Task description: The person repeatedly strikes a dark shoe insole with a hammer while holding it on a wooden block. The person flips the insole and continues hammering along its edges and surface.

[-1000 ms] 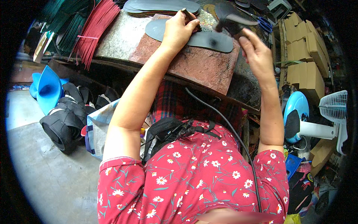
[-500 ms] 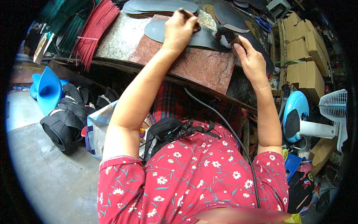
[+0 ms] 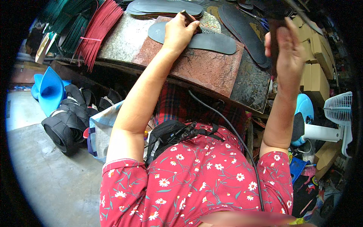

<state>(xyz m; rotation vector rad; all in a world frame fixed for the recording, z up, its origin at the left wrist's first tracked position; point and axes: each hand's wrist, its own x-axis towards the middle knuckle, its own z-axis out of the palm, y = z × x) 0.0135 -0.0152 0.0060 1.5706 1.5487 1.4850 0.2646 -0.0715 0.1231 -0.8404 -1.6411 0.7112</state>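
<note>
Sole (image 3: pixel 213 42) of flat grey sheet: lay on a reddish slab (image 3: pixel 211 73) upon the desk (image 3: pixel 124 36), directly beneath the left grip (image 3: pixel 179 34). Ran slantwise, from one rounded end just left of the hand to another out on the right, beyond the reach of the fingers. Passed under the hand on the way, partly hidden there. Looked smooth and long, slightly narrower along the middle, with a pale sheen on the surface. Showed a small cluster of dark marks near the far edge, just right of the left fingertips.

With the left grip, pinched a dark rod (image 3: pixel 185 14) between fingers and thumb, tilted, upper end jutting past the knuckles; could not make out its lower end behind the fingers. With the right grip (image 3: pixel 290 53), blurred and well apart from the sole, clasped the dark handle (image 3: pixel 275 62) of a tool; could not make out its head clearly.

Saw beyond the slab a stack of grey soles (image 3: pixel 166 7), and to the right some overlapping dark soles (image 3: pixel 242 34). Found on the left a bundle of red strips (image 3: pixel 99 34) beside green strips (image 3: pixel 72 34). Noticed farther out, at the right, cardboard boxes (image 3: pixel 321 53) and a white fan (image 3: pixel 338 108); at the left, black padded pieces (image 3: pixel 62 125) on the floor (image 3: pixel 56 181).
</note>
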